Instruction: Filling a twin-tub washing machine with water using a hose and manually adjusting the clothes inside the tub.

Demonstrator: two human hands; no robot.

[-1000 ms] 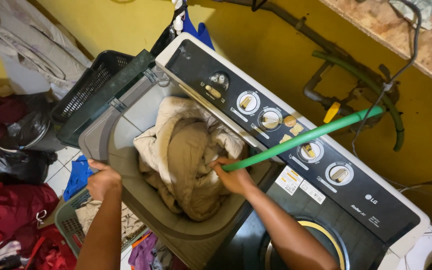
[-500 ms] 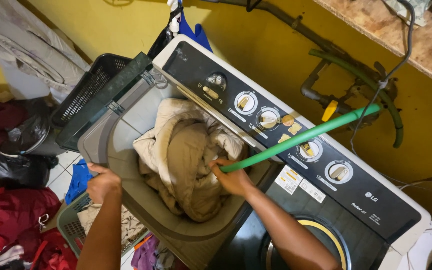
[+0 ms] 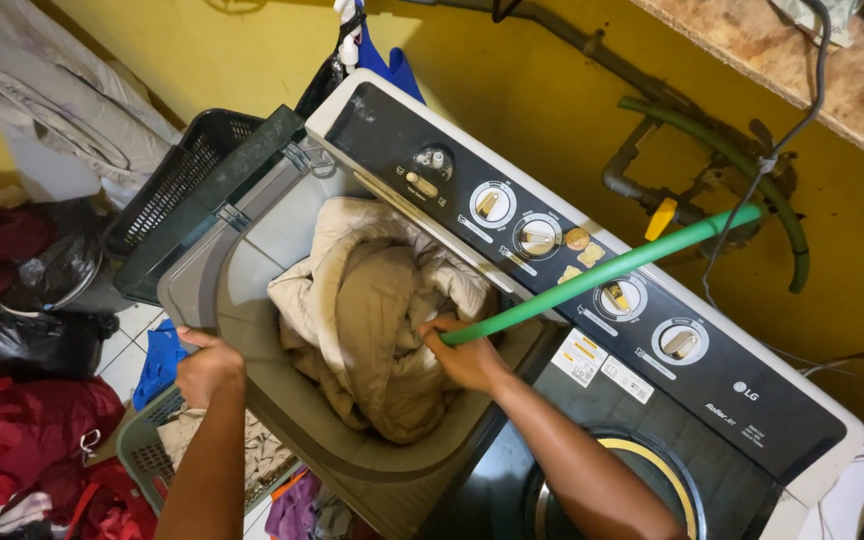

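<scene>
A twin-tub washing machine (image 3: 252, 330) stands open with a beige quilt (image 3: 372, 310) bunched in its wash tub. My right hand (image 3: 464, 355) is shut on the end of a green hose (image 3: 612, 272), holding its mouth against the quilt at the tub's right side. The hose runs up and right to a tap with a yellow handle (image 3: 660, 218) on the wall. My left hand (image 3: 207, 365) grips the tub's front left rim. The dark control panel (image 3: 572, 250) carries several round knobs along the back.
The tub's dark lid (image 3: 214, 205) is tipped back on the left. A black laundry basket (image 3: 177, 180) sits behind it. A green basket (image 3: 147, 455) of clothes, red cloth (image 3: 22, 440) and a black bag (image 3: 22, 340) lie on the tiled floor at left. The spin tub lid (image 3: 652, 480) is at right.
Both hands stay where they were; the view has only shifted slightly. The hose end remains at the quilt.
</scene>
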